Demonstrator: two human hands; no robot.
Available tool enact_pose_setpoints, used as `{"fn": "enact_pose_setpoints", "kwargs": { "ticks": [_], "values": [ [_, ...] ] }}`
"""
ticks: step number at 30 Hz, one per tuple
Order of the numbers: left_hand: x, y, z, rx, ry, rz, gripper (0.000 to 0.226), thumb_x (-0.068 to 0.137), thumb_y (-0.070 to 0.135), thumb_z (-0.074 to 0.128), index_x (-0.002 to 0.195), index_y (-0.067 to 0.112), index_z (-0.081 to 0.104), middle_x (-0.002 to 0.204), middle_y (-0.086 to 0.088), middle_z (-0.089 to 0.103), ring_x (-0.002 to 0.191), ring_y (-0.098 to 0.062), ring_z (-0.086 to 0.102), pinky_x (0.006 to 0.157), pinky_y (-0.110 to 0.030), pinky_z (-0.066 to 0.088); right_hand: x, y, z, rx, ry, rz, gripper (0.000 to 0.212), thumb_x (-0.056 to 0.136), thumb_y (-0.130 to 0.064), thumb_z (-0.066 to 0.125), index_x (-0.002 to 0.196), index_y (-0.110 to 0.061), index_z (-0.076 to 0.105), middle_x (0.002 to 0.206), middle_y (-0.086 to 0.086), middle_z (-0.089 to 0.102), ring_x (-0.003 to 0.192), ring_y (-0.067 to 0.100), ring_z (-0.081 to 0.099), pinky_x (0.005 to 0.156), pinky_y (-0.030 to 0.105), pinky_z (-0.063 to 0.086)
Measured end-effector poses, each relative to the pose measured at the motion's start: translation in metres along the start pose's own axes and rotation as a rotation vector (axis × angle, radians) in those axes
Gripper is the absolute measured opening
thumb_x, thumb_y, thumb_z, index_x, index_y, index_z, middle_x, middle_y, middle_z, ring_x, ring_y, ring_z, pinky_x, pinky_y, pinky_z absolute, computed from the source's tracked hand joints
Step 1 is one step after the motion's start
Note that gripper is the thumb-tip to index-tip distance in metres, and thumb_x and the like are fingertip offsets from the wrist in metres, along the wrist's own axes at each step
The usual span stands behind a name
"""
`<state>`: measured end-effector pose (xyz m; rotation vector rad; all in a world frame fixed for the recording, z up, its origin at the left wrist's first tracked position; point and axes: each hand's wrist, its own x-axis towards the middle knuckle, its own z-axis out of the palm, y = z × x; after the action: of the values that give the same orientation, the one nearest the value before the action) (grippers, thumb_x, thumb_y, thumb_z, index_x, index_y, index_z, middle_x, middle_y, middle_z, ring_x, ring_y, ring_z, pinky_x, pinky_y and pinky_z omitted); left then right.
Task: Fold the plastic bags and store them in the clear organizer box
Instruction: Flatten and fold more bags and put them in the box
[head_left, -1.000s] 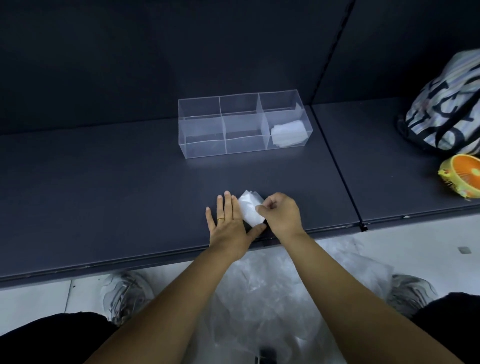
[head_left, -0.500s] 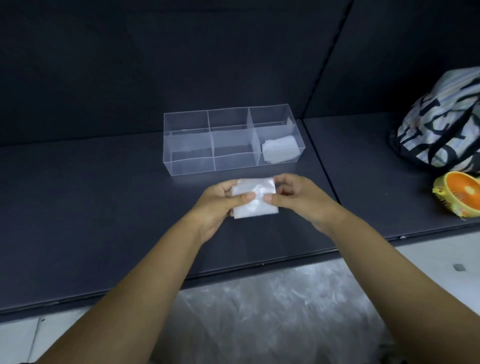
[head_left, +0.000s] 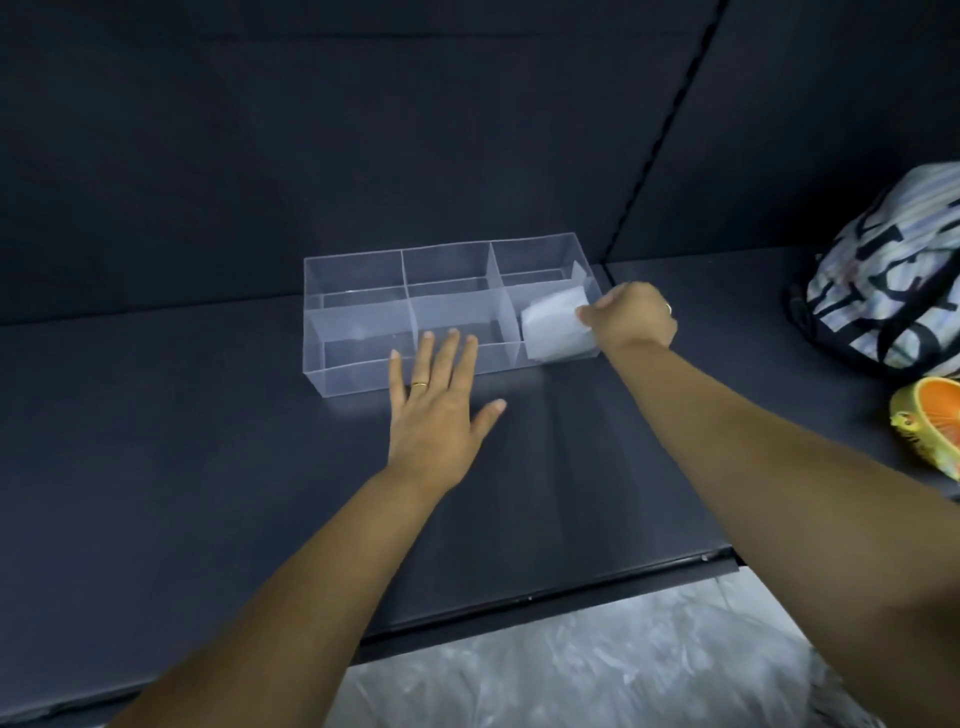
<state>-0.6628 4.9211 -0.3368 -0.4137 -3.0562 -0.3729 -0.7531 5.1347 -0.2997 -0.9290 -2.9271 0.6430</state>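
Though blurred, one folded bag (head_left: 553, 326) (one box (head_left: 358, 312), end compartment) pinched by right hand (head_left: 632, 318); left hand (head_left: 436, 413) spread.

Dark shelf (head_left: 156, 441) bears clear box (head_left: 358, 312), striped bag (head_left: 883, 291), orange fan (head_left: 930, 421).

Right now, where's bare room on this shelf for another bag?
Bare shelf spreads left of the organizer box and left hand, and between the forearms. The middle compartment looks free. Crowded: the right compartment, where the right hand pinches the folded bag, and beside the striped bag and orange fan.
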Motion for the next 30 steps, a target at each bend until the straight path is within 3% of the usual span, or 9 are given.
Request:
{"fn": "enact_pose_setpoints", "kwargs": {
  "ticks": [8,12,16,19,21,23,26,28,30],
  "values": [
    [-0.012,-0.002,-0.001,0.049,0.015,0.004,0.072,0.094,0.058,0.018,0.153,0.019,0.004,0.161,-0.002,-0.003,0.146,-0.02,-0.016,0.11,-0.04,-0.027,-0.008,0.002,0.001,0.071,0.006,-0.091,0.018,0.084,-0.015,0.064,0.1,-0.01,0.06,0.122,0.013,0.049,0.102,0.032,0.056,0.092,0.04,0.046],
    [-0.071,-0.008,0.004,-0.021,0.013,-0.069,0.074,0.092,0.059,0.013,0.152,0.016,0.013,0.161,-0.004,0.003,0.145,-0.018,-0.015,0.114,-0.04,-0.021,-0.057,0.027,-0.013,0.356,0.098,-0.213,0.012,0.087,-0.022,0.062,0.089,-0.014,0.054,0.108,0.005,0.046,0.091,0.026,0.056,0.087,0.038,0.047],
    [-0.147,-0.009,0.02,0.058,-0.128,-0.157,0.079,0.091,0.067,0.009,0.152,0.016,0.016,0.16,-0.005,0.01,0.148,-0.025,0.002,0.118,-0.05,-0.002,-0.165,0.092,0.001,0.43,0.206,-0.328,0.024,0.094,-0.033,0.054,0.077,-0.017,0.048,0.083,0.001,0.046,0.073,0.018,0.045,0.069,0.026,0.032],
    [-0.177,0.0,0.026,0.071,-0.156,-0.135,0.076,0.091,0.062,0.011,0.15,0.016,0.014,0.159,-0.007,0.012,0.147,-0.029,0.01,0.117,-0.054,0.006,-0.249,0.156,0.025,0.317,0.106,-0.307,0.032,0.093,-0.041,0.049,0.071,-0.017,0.049,0.077,-0.004,0.045,0.068,0.017,0.046,0.063,0.03,0.036],
    [-0.183,0.002,0.028,0.102,-0.184,-0.127,0.076,0.089,0.066,0.003,0.149,0.02,-0.002,0.158,-0.003,-0.002,0.148,-0.027,0.0,0.117,-0.052,-0.002,-0.279,0.19,0.041,0.235,0.061,-0.22,0.026,0.089,-0.039,0.06,0.078,-0.016,0.056,0.087,-0.003,0.051,0.075,0.023,0.056,0.067,0.033,0.045],
    [-0.183,0.0,0.03,0.118,-0.224,-0.133,0.077,0.084,0.071,-0.008,0.145,0.024,-0.019,0.158,0.0,-0.016,0.146,-0.023,-0.015,0.116,-0.049,-0.012,-0.29,0.21,0.052,0.101,-0.023,-0.129,0.034,0.083,-0.044,0.067,0.099,-0.014,0.061,0.103,0.002,0.057,0.095,0.027,0.058,0.083,0.039,0.045],
    [-0.18,-0.002,0.03,0.095,-0.277,-0.142,0.077,0.078,0.07,-0.014,0.141,0.028,-0.028,0.158,0.002,-0.023,0.144,-0.021,-0.024,0.114,-0.047,-0.018,-0.292,0.219,0.06,-0.072,-0.306,-0.04,0.066,0.082,-0.05,0.067,0.134,-0.016,0.046,0.13,0.004,0.055,0.121,0.026,0.051,0.102,0.04,0.037],
    [-0.179,-0.002,0.029,0.066,-0.292,-0.142,0.081,0.077,0.071,-0.012,0.144,0.027,-0.024,0.158,0.003,-0.023,0.143,-0.02,-0.025,0.113,-0.047,-0.018,-0.287,0.216,0.058,-0.044,-0.436,-0.002,0.044,0.086,-0.038,0.067,0.122,-0.015,0.056,0.116,0.007,0.065,0.109,0.025,0.059,0.091,0.033,0.045],
    [-0.177,-0.003,0.029,0.056,-0.314,-0.144,0.084,0.078,0.071,-0.009,0.148,0.026,-0.019,0.158,0.004,-0.023,0.143,-0.02,-0.026,0.113,-0.047,-0.019,-0.281,0.208,0.048,0.035,-0.461,-0.029,0.016,0.088,-0.027,0.065,0.088,-0.012,0.065,0.084,0.007,0.065,0.085,0.026,0.063,0.066,0.026,0.042]
  ]
}}
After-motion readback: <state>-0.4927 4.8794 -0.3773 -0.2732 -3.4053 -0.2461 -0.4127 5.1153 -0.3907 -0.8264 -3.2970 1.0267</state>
